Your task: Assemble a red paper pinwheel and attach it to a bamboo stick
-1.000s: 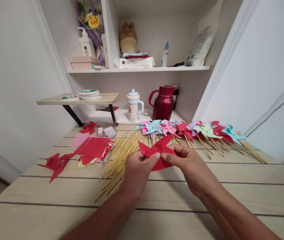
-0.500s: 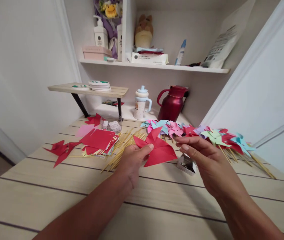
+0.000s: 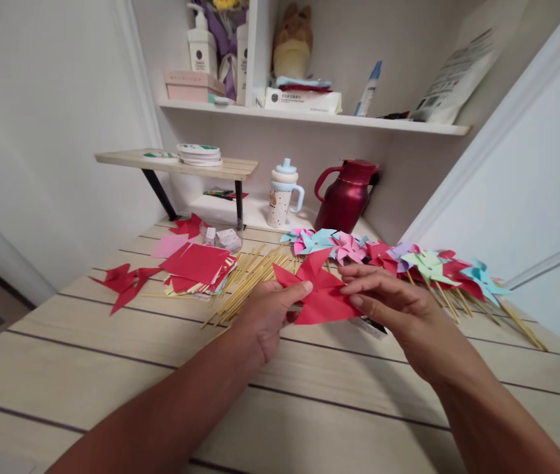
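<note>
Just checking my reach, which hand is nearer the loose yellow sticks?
Left. Your left hand sits beside the sticks; your right hand is farther right, across the held red pinwheel.

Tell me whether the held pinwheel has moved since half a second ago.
Yes: the pinwheel has shifted slightly right, judged against the small box, which it now hides more of.

Here the red pinwheel (image 3: 326, 299) masks most of the small box (image 3: 371, 328) and some fingers of the left hand (image 3: 267, 313)!
</note>
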The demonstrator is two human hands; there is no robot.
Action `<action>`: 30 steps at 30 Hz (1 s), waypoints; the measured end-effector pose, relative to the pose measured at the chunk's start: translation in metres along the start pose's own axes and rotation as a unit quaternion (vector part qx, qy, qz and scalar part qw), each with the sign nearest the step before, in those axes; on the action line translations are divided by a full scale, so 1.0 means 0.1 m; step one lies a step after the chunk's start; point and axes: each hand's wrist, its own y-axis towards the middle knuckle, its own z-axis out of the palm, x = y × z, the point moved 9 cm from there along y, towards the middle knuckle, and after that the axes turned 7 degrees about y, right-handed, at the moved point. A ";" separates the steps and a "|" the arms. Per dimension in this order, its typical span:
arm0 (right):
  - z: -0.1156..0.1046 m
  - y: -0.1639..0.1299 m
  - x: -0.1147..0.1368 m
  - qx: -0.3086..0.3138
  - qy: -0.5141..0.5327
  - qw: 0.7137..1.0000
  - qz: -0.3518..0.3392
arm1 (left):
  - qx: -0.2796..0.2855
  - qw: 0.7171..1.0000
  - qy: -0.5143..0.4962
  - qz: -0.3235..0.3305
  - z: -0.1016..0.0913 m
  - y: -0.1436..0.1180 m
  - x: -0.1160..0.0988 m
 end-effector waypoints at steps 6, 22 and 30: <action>0.04 0.03 -0.04 0.030 -0.001 0.999 0.016 | 0.038 0.999 -0.002 -0.010 0.07 -0.05 -0.03; 0.12 0.03 -0.09 0.083 0.041 0.996 0.017 | 0.047 0.998 0.040 0.020 0.05 -0.03 -0.07; 0.11 0.03 -0.08 0.055 0.037 0.998 0.019 | 0.019 0.996 0.073 0.055 0.04 -0.03 -0.06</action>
